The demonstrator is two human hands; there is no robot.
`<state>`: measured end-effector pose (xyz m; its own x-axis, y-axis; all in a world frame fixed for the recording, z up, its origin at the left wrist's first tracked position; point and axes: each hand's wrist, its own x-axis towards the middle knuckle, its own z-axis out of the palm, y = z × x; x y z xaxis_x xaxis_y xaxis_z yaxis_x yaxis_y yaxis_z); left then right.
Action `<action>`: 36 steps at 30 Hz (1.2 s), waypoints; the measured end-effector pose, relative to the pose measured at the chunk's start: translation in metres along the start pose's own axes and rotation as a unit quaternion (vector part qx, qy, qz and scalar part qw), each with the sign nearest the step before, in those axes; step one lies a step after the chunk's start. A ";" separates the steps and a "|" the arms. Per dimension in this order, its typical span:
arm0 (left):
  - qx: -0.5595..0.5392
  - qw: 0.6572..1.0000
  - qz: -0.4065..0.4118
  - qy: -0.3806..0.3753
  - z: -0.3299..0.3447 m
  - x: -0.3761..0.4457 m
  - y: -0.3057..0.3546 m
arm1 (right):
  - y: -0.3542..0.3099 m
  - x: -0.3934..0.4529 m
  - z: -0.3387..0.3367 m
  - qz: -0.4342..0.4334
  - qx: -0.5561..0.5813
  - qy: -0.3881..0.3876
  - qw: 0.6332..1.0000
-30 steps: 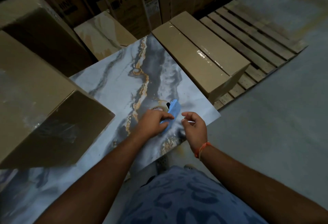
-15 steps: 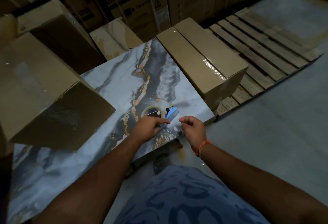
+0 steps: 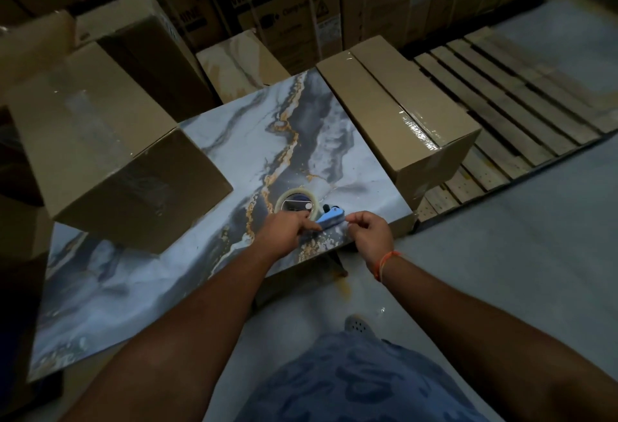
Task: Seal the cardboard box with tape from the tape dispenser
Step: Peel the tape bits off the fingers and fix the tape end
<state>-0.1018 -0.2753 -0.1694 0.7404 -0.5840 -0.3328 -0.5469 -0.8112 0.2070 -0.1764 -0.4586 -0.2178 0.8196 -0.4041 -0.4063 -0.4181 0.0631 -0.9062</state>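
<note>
The tape dispenser [image 3: 329,216] lies flat on the marble table [image 3: 254,140] near its front right corner, its clear tape roll [image 3: 296,203] beside the blue handle. My left hand [image 3: 287,231] rests on the table with fingers closed on the near end of the handle. My right hand [image 3: 372,233] is pinched at the handle's far tip, seemingly on a thin clear tape end that is hard to make out. A large cardboard box [image 3: 110,160] stands on the table's left part, well apart from both hands.
A second, taped box [image 3: 401,114] sits against the table's right edge on a wooden pallet [image 3: 521,100]. More cartons [image 3: 284,10] stack along the back wall. Grey floor [image 3: 518,254] lies to the right, with my foot [image 3: 359,326] below the table edge.
The blue handle went from tilted up in my left hand to lying flat on the table. Both hands stayed at the dispenser; my head moved back, widening the view.
</note>
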 end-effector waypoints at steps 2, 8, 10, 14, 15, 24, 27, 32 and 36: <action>0.032 0.999 0.000 0.001 0.006 -0.001 0.000 | -0.003 0.001 0.003 -0.013 -0.016 0.014 1.000; 0.054 0.998 0.013 0.014 0.013 -0.005 -0.006 | -0.013 0.001 0.014 -0.012 -0.041 0.018 0.999; 0.042 0.999 0.013 0.014 0.015 -0.007 -0.008 | -0.012 0.003 0.015 -0.012 -0.054 0.025 0.998; -0.011 0.999 0.027 0.030 0.014 -0.008 -0.010 | -0.015 0.005 0.017 -0.003 -0.059 0.030 0.998; -0.024 0.999 0.030 0.036 0.013 -0.008 -0.011 | -0.017 0.006 0.017 -0.003 -0.060 0.031 0.998; 0.025 0.999 0.017 0.036 0.017 -0.006 -0.014 | -0.027 0.024 0.020 0.008 -0.082 0.043 0.996; 0.050 0.996 0.049 0.053 0.017 -0.007 -0.020 | -0.030 0.033 0.020 0.007 -0.090 0.043 0.995; -0.013 0.993 0.051 0.104 0.021 -0.010 -0.024 | -0.028 0.037 0.022 -0.009 -0.102 0.039 0.994; -0.038 0.991 0.034 0.123 0.024 -0.012 -0.025 | -0.023 0.035 0.019 -0.037 -0.112 0.030 0.993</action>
<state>-0.1066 -0.2475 -0.1928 0.7814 -0.6186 -0.0828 -0.5744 -0.7647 0.2920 -0.1305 -0.4563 -0.2130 0.8292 -0.4539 -0.3263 -0.4403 -0.1708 -0.8814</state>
